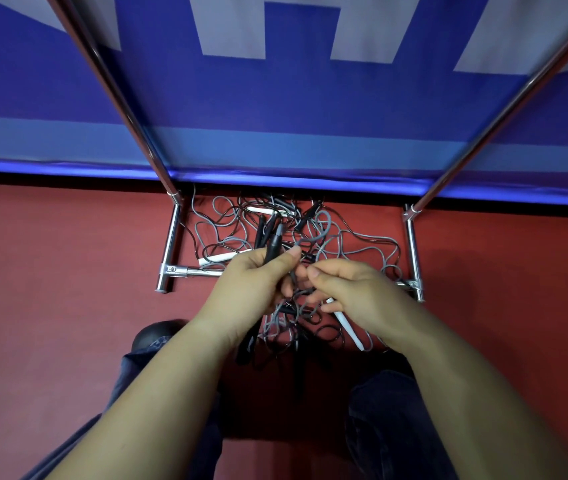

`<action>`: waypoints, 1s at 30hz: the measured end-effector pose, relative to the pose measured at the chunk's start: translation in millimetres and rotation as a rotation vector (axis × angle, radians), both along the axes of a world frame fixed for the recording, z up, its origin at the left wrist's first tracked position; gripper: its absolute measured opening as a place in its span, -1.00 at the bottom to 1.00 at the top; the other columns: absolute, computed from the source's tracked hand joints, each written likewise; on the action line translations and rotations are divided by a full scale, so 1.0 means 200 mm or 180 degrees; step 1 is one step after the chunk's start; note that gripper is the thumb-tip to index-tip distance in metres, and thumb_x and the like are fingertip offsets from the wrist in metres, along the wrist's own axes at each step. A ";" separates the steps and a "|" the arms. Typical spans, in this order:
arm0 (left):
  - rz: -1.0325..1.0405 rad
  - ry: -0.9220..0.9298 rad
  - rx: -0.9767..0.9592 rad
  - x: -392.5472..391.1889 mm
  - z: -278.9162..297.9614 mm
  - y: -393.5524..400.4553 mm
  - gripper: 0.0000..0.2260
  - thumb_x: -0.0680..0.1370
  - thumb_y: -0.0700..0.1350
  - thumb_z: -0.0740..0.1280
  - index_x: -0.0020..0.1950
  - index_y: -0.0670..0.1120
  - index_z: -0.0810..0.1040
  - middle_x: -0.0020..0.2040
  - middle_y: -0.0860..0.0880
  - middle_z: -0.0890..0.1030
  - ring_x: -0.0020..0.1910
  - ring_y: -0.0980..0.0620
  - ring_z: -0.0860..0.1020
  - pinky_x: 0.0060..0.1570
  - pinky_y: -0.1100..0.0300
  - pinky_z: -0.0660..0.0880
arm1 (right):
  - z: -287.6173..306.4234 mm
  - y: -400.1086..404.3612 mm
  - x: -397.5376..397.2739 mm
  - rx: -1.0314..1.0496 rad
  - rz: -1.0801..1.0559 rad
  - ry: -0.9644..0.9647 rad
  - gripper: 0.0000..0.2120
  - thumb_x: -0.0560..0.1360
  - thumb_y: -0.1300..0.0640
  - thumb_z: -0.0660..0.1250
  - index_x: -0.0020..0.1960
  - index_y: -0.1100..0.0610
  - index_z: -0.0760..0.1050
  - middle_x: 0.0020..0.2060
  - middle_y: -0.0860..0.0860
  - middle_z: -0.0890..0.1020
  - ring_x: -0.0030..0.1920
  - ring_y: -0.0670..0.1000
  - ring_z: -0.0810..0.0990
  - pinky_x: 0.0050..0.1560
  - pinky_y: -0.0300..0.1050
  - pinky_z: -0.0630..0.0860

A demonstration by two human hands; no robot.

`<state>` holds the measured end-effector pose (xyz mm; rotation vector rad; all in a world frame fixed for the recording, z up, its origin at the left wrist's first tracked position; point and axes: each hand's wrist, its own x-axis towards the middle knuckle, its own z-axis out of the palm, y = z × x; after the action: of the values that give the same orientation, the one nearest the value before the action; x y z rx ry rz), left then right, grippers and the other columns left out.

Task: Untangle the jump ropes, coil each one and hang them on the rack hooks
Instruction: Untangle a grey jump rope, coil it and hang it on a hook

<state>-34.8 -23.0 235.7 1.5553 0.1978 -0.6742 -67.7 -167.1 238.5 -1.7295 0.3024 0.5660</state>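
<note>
Grey and black jump ropes (313,237) are lying tangled on the red floor (50,271) between the chrome rack (168,251) feet. The left hand (251,289) is gripping black handles (272,244); the right hand (355,292) is pinching a cord and a white handle (348,329). A blue banner (275,98) is hanging behind.

Even, moderately bright indoor light falls from above and behind the viewer. It casts a soft dark shadow on the red floor (50,271) at lower centre of the frame, under the forearms, and a fainter one at the right. Thin glare streaks run along the chrome rack poles (126,109) at upper left and upper right. The wide-angle lens splays straight lines toward the edges. The bottom corners look slightly soft, perhaps out of focus.
</note>
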 end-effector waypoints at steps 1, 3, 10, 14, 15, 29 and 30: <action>0.0009 0.0009 -0.0029 0.00 0.00 0.00 -0.73 0.57 -0.06 0.28 -0.29 -0.14 0.56 -0.53 0.00 0.44 -0.60 0.15 0.28 -0.58 0.35 0.22 | 0.00 0.00 0.00 0.0010 0.0014 -0.0005 -0.79 0.56 0.05 0.22 -0.16 -0.21 0.53 -0.16 -0.21 0.64 -0.13 -0.19 0.62 0.11 -0.13 0.51; 0.0061 0.0032 -0.0127 0.00 0.01 0.00 -0.69 0.57 -0.07 0.28 -0.36 -0.10 0.58 -0.53 0.00 0.43 -0.60 0.15 0.28 -0.58 0.36 0.21 | -0.01 0.00 0.00 0.0018 0.0076 -0.0012 -0.77 0.57 0.09 0.22 -0.13 -0.23 0.49 -0.14 -0.21 0.62 -0.11 -0.21 0.60 0.11 -0.18 0.48; -0.0270 -0.0020 -0.0559 -0.01 0.02 -0.01 -0.73 0.56 -0.10 0.23 -0.28 -0.22 0.47 -0.54 0.02 0.42 -0.58 0.14 0.27 -0.58 0.33 0.20 | 0.01 0.01 -0.02 -0.0046 0.0386 -0.0249 -0.79 0.53 0.24 0.28 -0.18 -0.03 0.52 -0.24 -0.22 0.67 -0.08 -0.30 0.60 0.05 -0.44 0.43; -0.0185 -0.0118 -0.0480 0.00 0.02 -0.01 -0.83 0.58 -0.14 0.24 -0.07 -0.17 0.60 -0.47 0.03 0.45 -0.56 0.15 0.29 -0.57 0.33 0.21 | -0.02 0.01 -0.01 -0.0593 0.0077 -0.0451 -0.84 0.54 0.15 0.28 -0.21 0.03 0.53 -0.20 -0.03 0.68 -0.15 -0.13 0.65 0.00 -0.20 0.51; -0.0144 -0.0119 -0.0379 0.00 0.02 -0.01 -0.84 0.58 -0.15 0.24 -0.02 -0.13 0.61 -0.47 0.04 0.45 -0.56 0.15 0.29 -0.56 0.33 0.22 | -0.02 0.02 -0.01 -0.0502 -0.0068 -0.0438 -0.82 0.56 0.16 0.25 -0.22 0.06 0.52 -0.23 0.01 0.67 -0.21 -0.11 0.66 -0.04 -0.17 0.55; -0.0186 -0.0168 0.0010 0.00 0.00 0.00 -0.65 0.55 0.06 0.26 -0.38 -0.06 0.50 -0.54 0.03 0.29 -0.57 0.09 0.20 -0.53 0.26 0.14 | 0.04 -0.02 0.04 0.0560 -0.0960 -0.0373 -0.82 0.55 0.27 0.22 -0.06 0.05 0.55 -0.26 -0.04 0.66 -0.26 -0.11 0.62 -0.12 -0.25 0.57; -0.0079 -0.0087 -0.0138 0.01 0.01 0.00 -0.65 0.56 0.04 0.25 -0.38 -0.08 0.47 -0.55 0.03 0.30 -0.59 0.10 0.21 -0.55 0.29 0.15 | 0.03 -0.01 0.03 0.0278 -0.0619 -0.0392 -0.78 0.52 0.30 0.26 -0.06 -0.01 0.54 -0.21 -0.08 0.65 -0.21 -0.15 0.61 -0.07 -0.26 0.54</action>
<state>-33.7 -22.6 236.9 1.5268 0.1428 -0.6723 -61.8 -169.0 245.3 -1.6215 0.3490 0.3253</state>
